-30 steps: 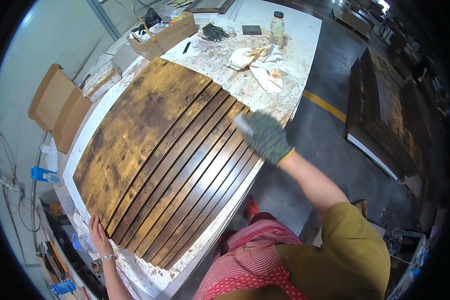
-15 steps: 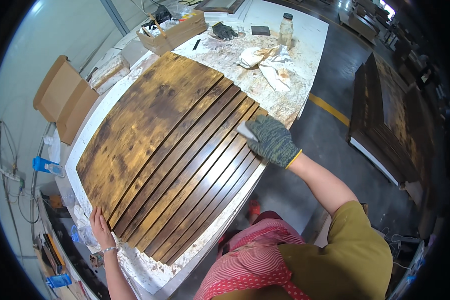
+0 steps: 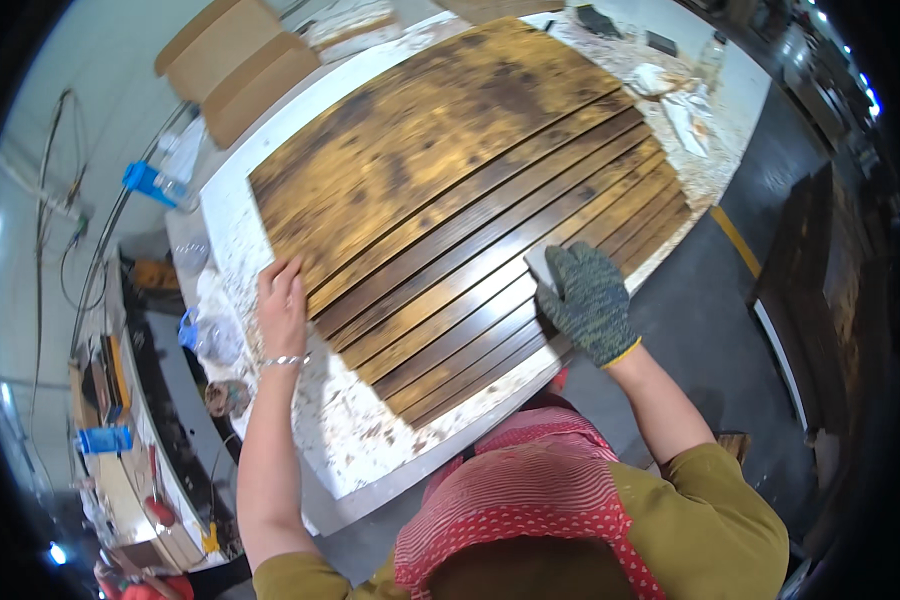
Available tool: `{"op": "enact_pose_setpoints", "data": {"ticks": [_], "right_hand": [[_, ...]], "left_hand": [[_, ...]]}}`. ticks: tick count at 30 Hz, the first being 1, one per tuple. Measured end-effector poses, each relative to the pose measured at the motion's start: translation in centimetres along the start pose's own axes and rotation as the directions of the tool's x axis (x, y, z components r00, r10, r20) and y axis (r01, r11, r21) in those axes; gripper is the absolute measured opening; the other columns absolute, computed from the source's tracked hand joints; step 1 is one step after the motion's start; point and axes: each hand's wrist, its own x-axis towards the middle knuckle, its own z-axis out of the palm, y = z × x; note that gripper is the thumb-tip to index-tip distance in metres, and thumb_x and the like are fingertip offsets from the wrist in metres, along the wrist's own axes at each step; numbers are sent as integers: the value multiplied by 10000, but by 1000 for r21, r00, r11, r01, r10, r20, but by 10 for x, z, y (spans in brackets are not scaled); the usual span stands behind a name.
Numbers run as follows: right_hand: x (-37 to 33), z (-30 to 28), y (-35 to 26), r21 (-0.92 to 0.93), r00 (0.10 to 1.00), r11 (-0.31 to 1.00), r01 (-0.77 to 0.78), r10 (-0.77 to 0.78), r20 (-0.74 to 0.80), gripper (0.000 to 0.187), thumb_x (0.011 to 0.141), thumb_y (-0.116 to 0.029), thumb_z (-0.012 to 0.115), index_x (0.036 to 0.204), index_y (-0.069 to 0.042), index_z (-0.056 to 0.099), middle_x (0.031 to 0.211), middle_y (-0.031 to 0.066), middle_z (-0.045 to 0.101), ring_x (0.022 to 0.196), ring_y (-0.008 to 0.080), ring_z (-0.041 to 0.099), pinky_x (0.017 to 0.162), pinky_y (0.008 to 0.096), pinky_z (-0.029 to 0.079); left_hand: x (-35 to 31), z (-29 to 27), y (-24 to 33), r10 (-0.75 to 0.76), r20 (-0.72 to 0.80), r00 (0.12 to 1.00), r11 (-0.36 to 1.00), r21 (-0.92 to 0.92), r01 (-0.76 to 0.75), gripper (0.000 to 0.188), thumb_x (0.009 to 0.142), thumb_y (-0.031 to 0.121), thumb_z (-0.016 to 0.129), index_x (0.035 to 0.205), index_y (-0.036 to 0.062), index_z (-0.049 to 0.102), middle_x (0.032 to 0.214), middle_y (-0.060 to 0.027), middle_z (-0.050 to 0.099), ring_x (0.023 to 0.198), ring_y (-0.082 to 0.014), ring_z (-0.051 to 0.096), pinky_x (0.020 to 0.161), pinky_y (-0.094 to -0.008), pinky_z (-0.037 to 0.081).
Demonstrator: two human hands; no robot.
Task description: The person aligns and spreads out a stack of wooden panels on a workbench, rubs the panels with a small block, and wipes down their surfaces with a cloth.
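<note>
A stack of brown wood-grain boards [image 3: 420, 130], fanned out in steps, lies across the white table. My right hand [image 3: 588, 300], in a dark grey-green knitted glove with a yellow cuff, grips a small pale flat pad [image 3: 542, 268] against the stepped boards at their near right part. Most of the pad is under the glove, so its kind is unclear. My bare left hand [image 3: 284, 300], with a bracelet at the wrist, rests at the left end of the boards. Its fingers are extended and touch the board edge, holding nothing.
The white table [image 3: 355, 450] is stained. A rag [image 3: 685, 115], a dark block [image 3: 660, 43] and a jar [image 3: 712, 55] stand at its far right. Upper left is an open cardboard box [image 3: 240, 70]. Blue-capped bottles [image 3: 215, 335] are at the left, another board stack [image 3: 820, 300] at the right.
My right hand has drawn the pad along the boards toward me. My left hand stays near the boards' left end, its fingers now further up that edge. The whole view has turned.
</note>
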Motion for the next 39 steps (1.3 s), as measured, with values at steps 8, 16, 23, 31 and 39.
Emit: {"op": "enact_pose_setpoints", "data": {"ticks": [8,16,23,31,39], "right_hand": [[-30,51,-185,346,864,869,354,-445,234,237,708,-189,558,892,-39,556,757,139,558,696,286,561,623,433,440],[-1,46,-199,181,867,886,426,-458,199,300,769,-261,552,942,-18,580,809,142,565,689,288,568,654,409,443],[5,34,-194,203,853,859,470,-501,145,302,811,-299,549,959,-38,582,802,124,575,749,294,571,671,414,436],[22,17,-86,137,910,929,343,-364,196,377,726,-258,569,1030,-33,573,841,126,562,767,284,559,665,414,439],[65,-46,145,-144,991,980,134,-135,3,453,748,-294,600,1127,-49,559,897,147,529,808,325,540,710,417,438]], "left_hand": [[-4,6,-6,26,-61,998,1000,-16,-27,251,892,199,495,1079,84,617,1106,-131,535,1020,-303,517,883,-379,414],[-5,2,-13,87,-100,991,994,-52,-92,235,868,217,544,1053,98,627,1066,-118,546,980,-307,518,864,-381,426],[-1,10,-9,79,-143,987,996,-35,-85,222,850,196,557,1038,107,636,1060,-102,546,978,-299,512,860,-381,430],[-5,10,-15,0,-50,999,997,-73,-4,266,880,125,470,1103,75,607,1197,-153,494,1113,-305,465,954,-379,359],[-6,1,-7,-74,55,996,997,-21,76,319,910,134,382,1135,-11,556,1306,-165,433,1221,-313,402,1024,-370,311]]}}
